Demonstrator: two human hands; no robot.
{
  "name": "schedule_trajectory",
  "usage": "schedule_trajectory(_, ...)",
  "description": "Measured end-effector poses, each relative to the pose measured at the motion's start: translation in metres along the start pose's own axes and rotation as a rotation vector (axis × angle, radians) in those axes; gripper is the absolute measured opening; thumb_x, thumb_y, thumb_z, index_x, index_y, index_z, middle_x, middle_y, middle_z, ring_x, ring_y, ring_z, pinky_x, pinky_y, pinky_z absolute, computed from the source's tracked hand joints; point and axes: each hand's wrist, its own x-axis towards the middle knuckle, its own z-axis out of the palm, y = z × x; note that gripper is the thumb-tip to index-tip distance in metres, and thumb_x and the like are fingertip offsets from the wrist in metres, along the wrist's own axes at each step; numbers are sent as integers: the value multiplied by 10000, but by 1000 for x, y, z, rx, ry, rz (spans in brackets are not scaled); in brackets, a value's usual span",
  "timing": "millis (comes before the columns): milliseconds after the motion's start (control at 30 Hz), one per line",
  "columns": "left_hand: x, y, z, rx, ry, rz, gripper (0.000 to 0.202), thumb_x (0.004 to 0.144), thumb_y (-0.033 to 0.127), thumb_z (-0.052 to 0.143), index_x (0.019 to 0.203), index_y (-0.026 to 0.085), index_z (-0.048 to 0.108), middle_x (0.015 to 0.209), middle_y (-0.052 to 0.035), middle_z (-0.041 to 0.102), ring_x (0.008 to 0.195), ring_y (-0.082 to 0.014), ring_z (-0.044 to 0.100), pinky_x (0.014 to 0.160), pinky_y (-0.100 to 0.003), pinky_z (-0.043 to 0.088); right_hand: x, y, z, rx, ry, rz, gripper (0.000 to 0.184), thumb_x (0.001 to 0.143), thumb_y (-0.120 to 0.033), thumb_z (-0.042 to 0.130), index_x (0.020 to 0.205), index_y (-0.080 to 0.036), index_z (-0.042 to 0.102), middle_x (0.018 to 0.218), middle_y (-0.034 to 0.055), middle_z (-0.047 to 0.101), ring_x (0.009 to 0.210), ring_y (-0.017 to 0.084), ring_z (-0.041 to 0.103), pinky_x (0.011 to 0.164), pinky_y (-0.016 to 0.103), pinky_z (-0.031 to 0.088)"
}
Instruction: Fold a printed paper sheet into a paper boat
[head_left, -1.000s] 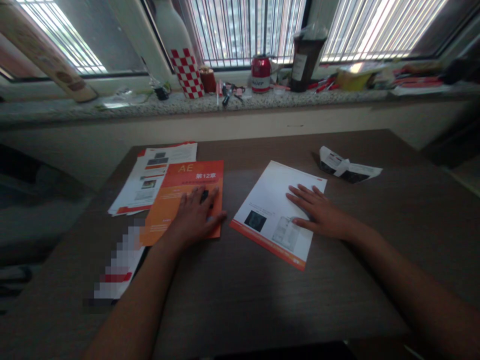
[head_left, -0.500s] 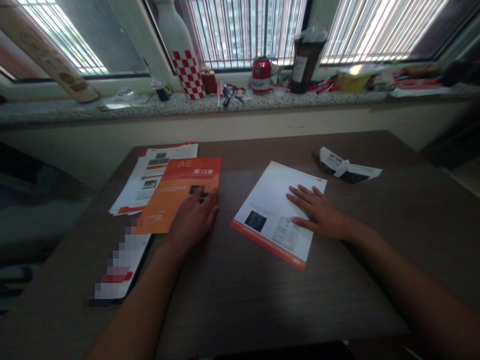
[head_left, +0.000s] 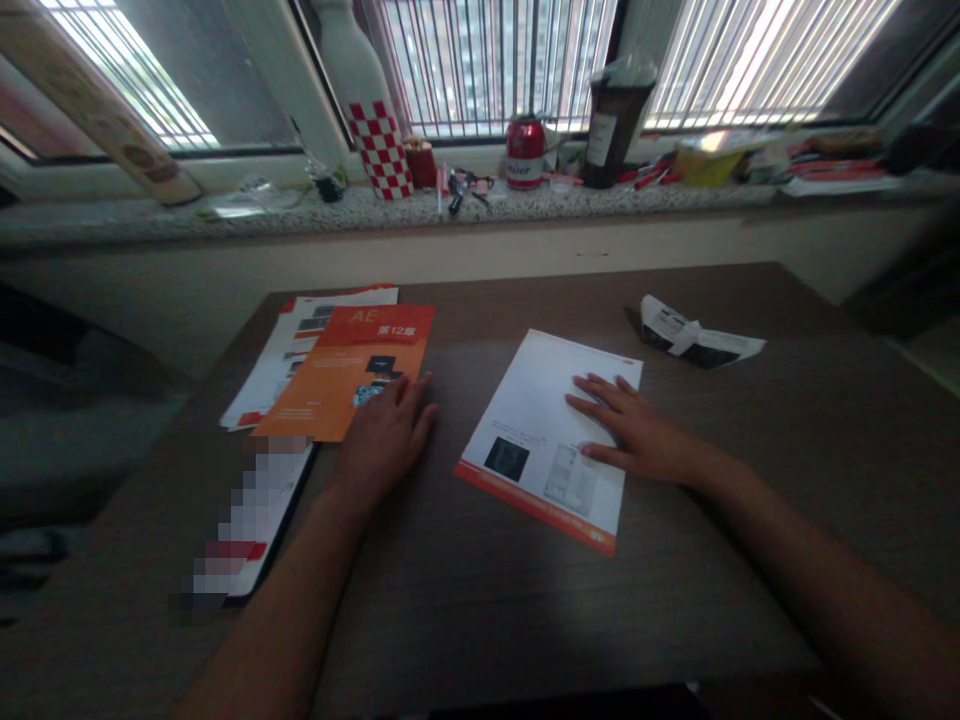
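Observation:
My left hand lies flat and open on the brown table, its fingertips on the right edge of an orange leaflet. That leaflet rests partly on a stack of white printed sheets. My right hand is spread flat and open on a white sheet with an orange band along its near edge and small pictures. Neither hand grips anything.
A folded printed paper lies at the table's back right. A blurred-out card or booklet sits near the left edge. The stone windowsill behind holds a checkered bottle, a red can, a dark cup and assorted clutter.
My left hand has pushed the orange leaflet away to the upper left, onto the white stack, and now touches only its edge. The white sheet under my right hand shifted slightly left.

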Motion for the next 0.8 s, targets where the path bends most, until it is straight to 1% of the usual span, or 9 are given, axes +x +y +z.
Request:
schedule_trajectory(100,1,-1,6,31,-29,-24,581,1081,450,408,1591,174,443,1573,-217,479,1434,-390,485,1121,-532,437,2,-4,-1,20,6,-21,765,1006,-587,576,1662,-330,278,1731,107,272,1586,376,257,1251,678,248)
schedule_trajectory(200,5,-8,13,34,-21,-43,598,1086,469,395,1597,162,439,1622,-228,422,1502,-397,407,1169,-550,383,4,-7,-2,30,21,-35,744,1008,-580,574,1654,-333,300,1720,105,306,1575,379,288,1248,676,261)
schedule_trajectory(367,10,-16,18,32,-7,-85,618,1095,467,354,1603,123,427,1670,-251,340,1568,-399,289,1226,-577,289,3,-13,-11,37,26,-43,770,983,-638,581,1639,-304,353,1697,127,356,1545,374,356,1214,607,372)
schedule_trajectory(433,10,-17,18,43,19,-100,623,1090,473,360,1599,122,434,1680,-250,318,1574,-405,269,1232,-589,269,2,-16,-15,22,10,-38,816,943,-694,605,1626,-306,384,1682,131,383,1519,392,388,1184,615,400)
schedule_trajectory(500,8,-15,15,54,53,-109,635,1081,497,376,1596,132,442,1677,-244,323,1556,-419,297,1217,-596,295,0,-18,-17,6,-10,-23,870,894,-751,627,1619,-328,399,1673,120,401,1493,417,412,1159,642,411)
schedule_trajectory(600,4,-12,9,67,88,-120,649,1069,529,392,1590,147,453,1608,-245,416,1475,-437,409,1149,-590,392,-1,-19,-17,-3,-39,-5,934,840,-808,641,1619,-353,398,1670,108,410,1476,438,425,1138,668,419)
schedule_trajectory(700,1,-8,8,69,59,-115,641,1075,529,379,1588,152,453,1537,-239,490,1409,-421,486,1103,-561,449,-2,-19,-15,20,-64,-6,954,825,-816,653,1620,-356,396,1691,100,376,1507,431,391,1170,663,397)
schedule_trajectory(800,0,-8,12,72,25,-79,632,1077,528,385,1585,158,450,1552,-217,493,1435,-397,468,1143,-542,425,-2,-21,-13,60,-79,-15,953,833,-789,674,1629,-351,383,1727,80,299,1563,406,305,1241,633,324)
